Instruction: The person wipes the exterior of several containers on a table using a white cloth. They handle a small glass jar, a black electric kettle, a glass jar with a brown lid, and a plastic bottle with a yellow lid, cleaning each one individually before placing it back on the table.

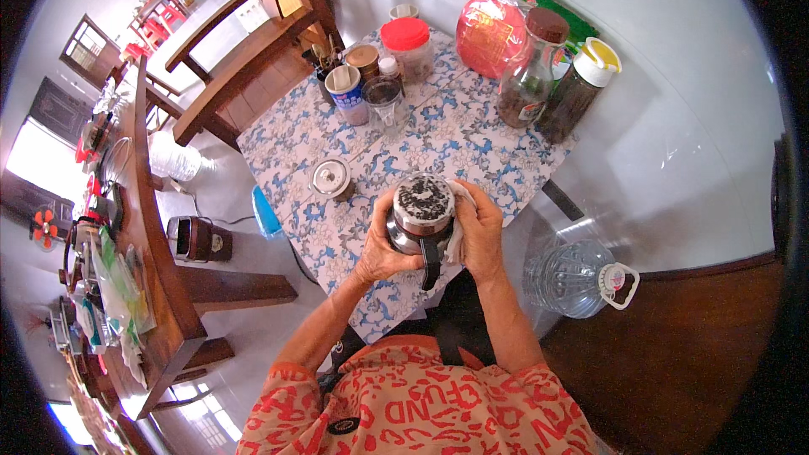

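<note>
My left hand (390, 246) grips the side of a glass teapot (422, 218) with a metal rim and a black handle. Dark bits and whitish foam or residue show at its round top. On the pot's other side, my right hand (480, 230) presses a crumpled white cloth (456, 240) against it. The black handle points towards my body, between the two hands. Left of the pot, a round metal lid with a knob (330, 178) sits on the patterned tabletop (303, 227), apart from my hands.
Behind the pot stand a clear plastic cup (384, 104), a blue-and-white can (346, 98) and a red-lidded jar (406, 44). Glass bottles (528, 88) and a red package (490, 35) stand by the wall. A large water bottle (569, 278) is at right, a wooden chair (253, 57) behind left.
</note>
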A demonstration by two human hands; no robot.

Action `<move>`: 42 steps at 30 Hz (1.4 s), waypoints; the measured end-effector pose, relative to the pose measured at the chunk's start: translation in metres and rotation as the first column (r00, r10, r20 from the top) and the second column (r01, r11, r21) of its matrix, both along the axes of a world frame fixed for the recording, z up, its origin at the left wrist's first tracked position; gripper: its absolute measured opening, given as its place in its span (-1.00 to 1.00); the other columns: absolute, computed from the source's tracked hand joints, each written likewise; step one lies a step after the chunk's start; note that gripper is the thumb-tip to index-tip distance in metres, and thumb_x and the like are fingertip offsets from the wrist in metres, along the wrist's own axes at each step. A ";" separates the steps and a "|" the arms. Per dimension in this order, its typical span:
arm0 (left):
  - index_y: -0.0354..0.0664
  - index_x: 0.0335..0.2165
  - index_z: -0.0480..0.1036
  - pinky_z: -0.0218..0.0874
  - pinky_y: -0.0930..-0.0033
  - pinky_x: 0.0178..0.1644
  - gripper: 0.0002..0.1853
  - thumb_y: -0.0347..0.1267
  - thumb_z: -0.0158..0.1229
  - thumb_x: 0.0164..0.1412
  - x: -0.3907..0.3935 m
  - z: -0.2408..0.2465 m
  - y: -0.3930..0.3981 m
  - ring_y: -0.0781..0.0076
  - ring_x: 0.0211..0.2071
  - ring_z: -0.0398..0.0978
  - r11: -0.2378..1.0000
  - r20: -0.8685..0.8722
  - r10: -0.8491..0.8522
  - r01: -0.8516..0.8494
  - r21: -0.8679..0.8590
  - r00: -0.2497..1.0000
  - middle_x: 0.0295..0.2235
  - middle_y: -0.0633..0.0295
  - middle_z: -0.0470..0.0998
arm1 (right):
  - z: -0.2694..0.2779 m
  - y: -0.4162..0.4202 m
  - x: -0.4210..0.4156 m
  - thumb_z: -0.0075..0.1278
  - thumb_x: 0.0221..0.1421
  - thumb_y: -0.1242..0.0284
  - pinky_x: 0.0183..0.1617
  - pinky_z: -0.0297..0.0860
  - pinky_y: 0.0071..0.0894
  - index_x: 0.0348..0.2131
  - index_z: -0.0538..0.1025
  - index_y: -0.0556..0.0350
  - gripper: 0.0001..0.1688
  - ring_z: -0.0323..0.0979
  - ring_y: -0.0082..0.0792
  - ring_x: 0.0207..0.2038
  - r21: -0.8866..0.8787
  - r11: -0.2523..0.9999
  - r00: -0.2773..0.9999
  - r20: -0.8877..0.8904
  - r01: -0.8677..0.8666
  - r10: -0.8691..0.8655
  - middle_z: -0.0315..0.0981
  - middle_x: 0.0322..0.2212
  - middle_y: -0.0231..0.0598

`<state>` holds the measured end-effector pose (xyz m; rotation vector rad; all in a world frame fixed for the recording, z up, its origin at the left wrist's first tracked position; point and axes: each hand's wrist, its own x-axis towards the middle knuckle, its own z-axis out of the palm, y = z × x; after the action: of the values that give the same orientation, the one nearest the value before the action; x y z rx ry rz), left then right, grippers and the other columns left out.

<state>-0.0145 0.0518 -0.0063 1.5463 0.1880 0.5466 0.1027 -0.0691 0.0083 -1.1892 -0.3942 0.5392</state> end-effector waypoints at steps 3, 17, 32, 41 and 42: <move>-0.18 0.12 0.10 -0.05 0.15 0.22 0.10 -0.22 0.51 -0.42 -0.004 -0.008 0.014 0.18 0.15 0.12 0.894 -0.032 0.051 -0.032 0.448 0.998 0.06 0.07 0.22 | -0.004 -0.007 -0.010 -0.12 0.18 0.52 -0.14 0.31 -0.59 -0.12 0.43 0.26 -0.73 0.38 -0.56 -0.24 0.039 0.998 0.998 0.026 0.055 -0.056 0.45 -0.27 -0.34; -0.24 0.23 -0.26 -0.04 0.19 0.22 0.25 -0.27 0.42 -0.31 -0.020 0.061 -0.011 0.09 0.20 0.06 0.996 -0.306 0.088 -0.078 0.044 0.948 0.15 -0.13 0.08 | -0.011 -0.011 -0.023 -0.05 0.12 0.58 -0.15 0.29 -0.59 -0.13 0.42 0.25 -0.73 0.34 -0.57 -0.22 -0.027 0.975 0.920 0.337 0.221 -0.199 0.41 -0.27 -0.36; -0.20 0.12 0.03 0.21 0.39 0.05 -0.06 -0.54 0.40 -0.22 -0.037 0.048 -0.018 0.48 -0.04 0.34 0.987 -0.217 0.161 -0.158 0.031 0.963 -0.07 0.20 0.38 | 0.006 0.006 -0.016 -0.04 0.01 0.59 0.00 0.23 -0.32 -0.20 0.46 0.25 -0.72 0.31 -0.21 -0.11 -0.066 0.996 0.913 0.400 -0.055 0.077 0.36 -0.16 -0.16; -0.19 0.14 0.06 0.09 0.32 0.16 -0.01 -0.51 0.44 -0.27 -0.054 0.042 -0.010 0.41 0.07 0.22 0.994 -0.202 0.109 -0.111 0.002 0.973 0.06 0.20 0.24 | 0.021 0.036 -0.003 -0.06 0.02 0.45 -0.08 0.25 -0.25 -0.27 0.47 0.23 -0.74 0.34 -0.11 -0.19 -0.151 0.981 0.751 0.632 -0.122 0.191 0.41 -0.30 -0.13; -0.20 0.14 0.06 0.07 0.31 0.17 -0.02 -0.54 0.42 -0.27 -0.055 0.043 -0.010 0.38 0.09 0.21 0.996 -0.196 0.092 -0.089 0.023 0.976 0.09 0.17 0.20 | 0.016 0.031 -0.008 -0.03 -0.01 0.49 -0.07 0.23 -0.22 -0.24 0.47 0.21 -0.72 0.32 -0.08 -0.18 -0.085 0.995 0.701 0.706 -0.055 0.100 0.40 -0.28 -0.12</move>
<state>-0.0695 0.0422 0.0370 1.6114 0.4085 0.4666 0.0944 -0.0377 0.0241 -1.4190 -1.1093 0.1295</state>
